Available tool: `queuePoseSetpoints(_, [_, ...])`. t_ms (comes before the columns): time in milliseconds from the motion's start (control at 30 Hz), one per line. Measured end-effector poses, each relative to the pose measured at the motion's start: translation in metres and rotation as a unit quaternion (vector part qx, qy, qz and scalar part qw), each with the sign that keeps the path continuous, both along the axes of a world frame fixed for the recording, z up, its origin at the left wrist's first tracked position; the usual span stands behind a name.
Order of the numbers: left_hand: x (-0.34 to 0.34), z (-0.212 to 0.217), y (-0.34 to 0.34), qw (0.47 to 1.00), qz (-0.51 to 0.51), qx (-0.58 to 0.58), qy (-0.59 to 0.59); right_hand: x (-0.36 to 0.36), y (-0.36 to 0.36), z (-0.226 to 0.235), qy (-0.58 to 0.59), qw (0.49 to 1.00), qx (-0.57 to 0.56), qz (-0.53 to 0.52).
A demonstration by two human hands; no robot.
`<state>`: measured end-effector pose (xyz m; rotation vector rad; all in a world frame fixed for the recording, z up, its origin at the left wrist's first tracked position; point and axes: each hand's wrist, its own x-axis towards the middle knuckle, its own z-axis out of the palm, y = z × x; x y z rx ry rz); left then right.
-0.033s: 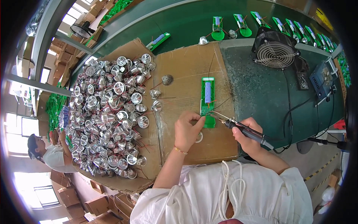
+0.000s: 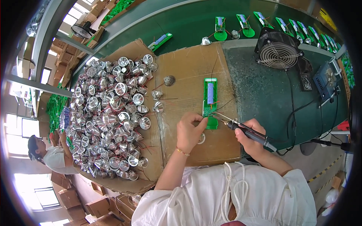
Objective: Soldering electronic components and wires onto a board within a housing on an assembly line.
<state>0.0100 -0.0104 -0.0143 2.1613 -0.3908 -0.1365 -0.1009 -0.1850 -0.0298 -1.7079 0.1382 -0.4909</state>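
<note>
A soldering iron with a dark handle and a thin curved metal tube along it is gripped in my right hand. Its tip meets the circuit board on a green panel, which also carries a blue cylindrical battery. At the board's left edge my left hand is closed in a pinch; what lies between its fingertips is too small to make out. Partly hidden beside that hand is a round lamp reflector. Thin red and black wires stick out from the panel.
Cardboard lies under the work. Silver reflectors with red wires are heaped at left. A black fan and a blue soldering station stand at right. More green panels line the far side. Another person is at far left.
</note>
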Motion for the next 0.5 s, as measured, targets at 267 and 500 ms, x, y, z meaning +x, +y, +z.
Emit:
queuePoseSetpoints(267, [0.0014,-0.001,0.0001,1.0,0.005,0.012,0.004,-0.0024,0.0028,0.0057,0.02,0.989,0.136,-0.054])
queuePoseSetpoints(500, [0.0007,-0.0011,-0.0008,1.0,-0.003,-0.004,0.014,-0.0069,0.0018,0.0055,0.015,0.988,0.144,-0.047])
